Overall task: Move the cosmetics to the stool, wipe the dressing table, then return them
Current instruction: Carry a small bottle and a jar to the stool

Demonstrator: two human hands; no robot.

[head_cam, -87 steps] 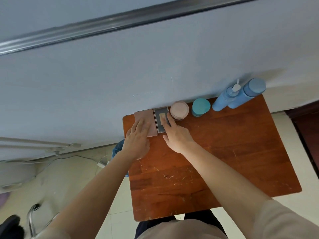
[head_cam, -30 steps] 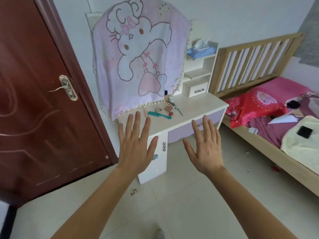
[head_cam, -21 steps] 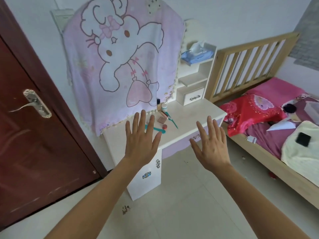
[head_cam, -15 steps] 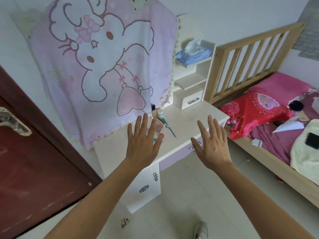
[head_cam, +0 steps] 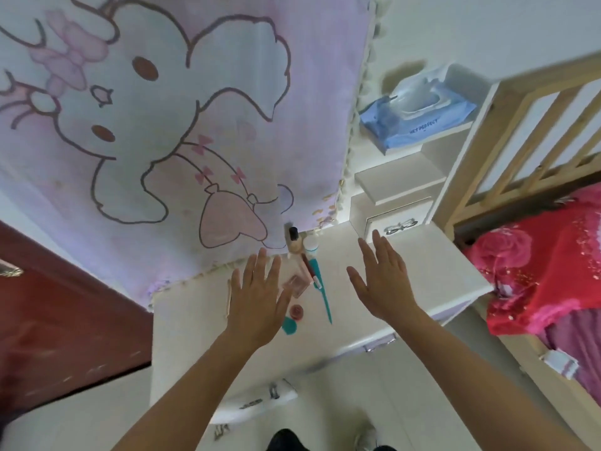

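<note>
While both hands spread flat, cosmetics lie on dressing table.

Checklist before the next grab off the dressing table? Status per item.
1. Free left hand: ok, open, holds nothing.
2. Free right hand: ok, open.
3. Upright foundation bottle and white jar: ok.
4. Other cosmetics on dressing table: ok, teal comb, pink case, red pot.
5. Whole teal disc visible: not ok, left hand covers part.
6. Clear stool: cannot tell, out of view.
</note>
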